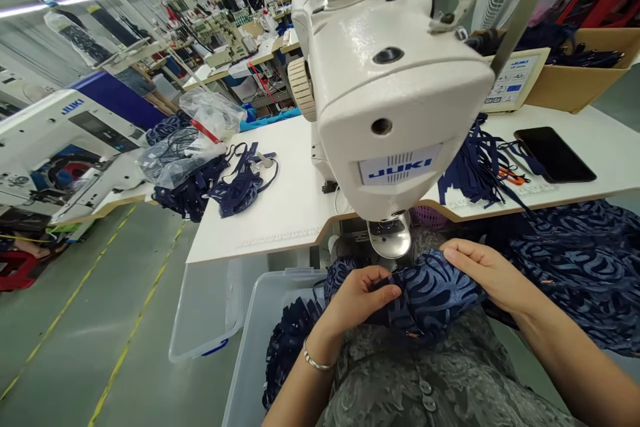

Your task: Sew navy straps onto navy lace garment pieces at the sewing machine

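Between my two hands is a navy patterned bra [434, 290], stretched out above my lap and just in front of the sewing machine [405, 93]. My left hand [361, 295] pinches its left part between thumb and fingers. With thumb and fingers closed on the upper right edge, my right hand [477, 268] grips the other side. The metal plate [389, 237] under the machine head lies just beyond the fabric. Some of the cloth beneath my fingers is hidden.
A finished-looking navy bra [243, 187] lies on the white table [280, 213]. Navy straps [470, 170] and a phone [555, 155] are on the right side. More patterned pieces [580, 267] hang at right. A clear plastic bin [250, 327] stands at my left.
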Tool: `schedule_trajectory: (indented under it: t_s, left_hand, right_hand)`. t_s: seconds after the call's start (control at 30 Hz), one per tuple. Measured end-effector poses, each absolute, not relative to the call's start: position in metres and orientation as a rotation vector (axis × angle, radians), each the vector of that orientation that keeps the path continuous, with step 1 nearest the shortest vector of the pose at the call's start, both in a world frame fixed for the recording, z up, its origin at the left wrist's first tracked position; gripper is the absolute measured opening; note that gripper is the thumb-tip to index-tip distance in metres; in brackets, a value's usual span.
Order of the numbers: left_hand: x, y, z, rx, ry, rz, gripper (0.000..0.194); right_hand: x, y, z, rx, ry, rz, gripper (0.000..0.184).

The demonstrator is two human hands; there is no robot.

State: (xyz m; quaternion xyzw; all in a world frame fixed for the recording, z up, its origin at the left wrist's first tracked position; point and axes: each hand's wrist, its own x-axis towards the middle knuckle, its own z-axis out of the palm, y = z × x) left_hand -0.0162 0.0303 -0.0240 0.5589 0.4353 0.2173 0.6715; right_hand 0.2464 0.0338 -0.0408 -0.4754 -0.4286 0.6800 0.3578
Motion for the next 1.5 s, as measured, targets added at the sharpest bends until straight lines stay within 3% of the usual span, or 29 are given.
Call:
schedule_trajectory:
  t_s: [0.23, 0.4, 0.53, 0.7, 0.87, 1.07, 1.3, 1.4, 1.5]
  left_hand:
    - [-0.017, 0.031, -0.02, 1.29, 0.997, 0.505, 0.039]
    - [-0.019, 0.028, -0.011, 1.423, 1.061, 0.494, 0.034]
    - [-0.011, 0.02, 0.009, 1.669, 1.087, 0.528, 0.055]
    - [0.003, 0.024, 0.019, 1.917, 1.177, 0.681, 0.021]
    - [0.008, 0.042, 0.013, 2.209, 1.433, 0.895, 0.016]
    - [0.012, 0.053, 0.012, 2.442, 1.614, 0.863, 0.016]
    - [0.013, 0.048, 0.011, 2.98, 1.686, 0.926, 0.025]
    - [0.013, 0.046, 0.006, 3.095, 1.553, 0.895, 0.039]
    - [0.014, 0.046, 0.002, 3.105, 1.512, 0.88, 0.036]
  right_hand:
    - [0.248, 0.031, -0.041, -1.229, -1.1, 1.773, 0.036]
    - [0.245, 0.035, -0.033, -1.251, -1.394, 1.67, 0.031]
    - [0.228, 0.035, -0.003, -1.145, -1.636, 1.44, 0.02]
    - [0.203, 0.039, 0.024, -0.946, -1.933, 1.134, 0.013]
    - [0.233, 0.09, 0.004, -1.457, -1.874, 0.764, 0.022]
    - [0.296, 0.19, -0.027, -1.933, -1.673, 0.507, 0.022]
    - [0.289, 0.245, -0.046, -2.122, -1.649, 0.488, 0.031]
    - [0.3, 0.255, -0.039, -2.073, -1.637, 0.585, 0.028]
    - [0.319, 0.259, -0.021, -1.965, -1.566, 0.682, 0.022]
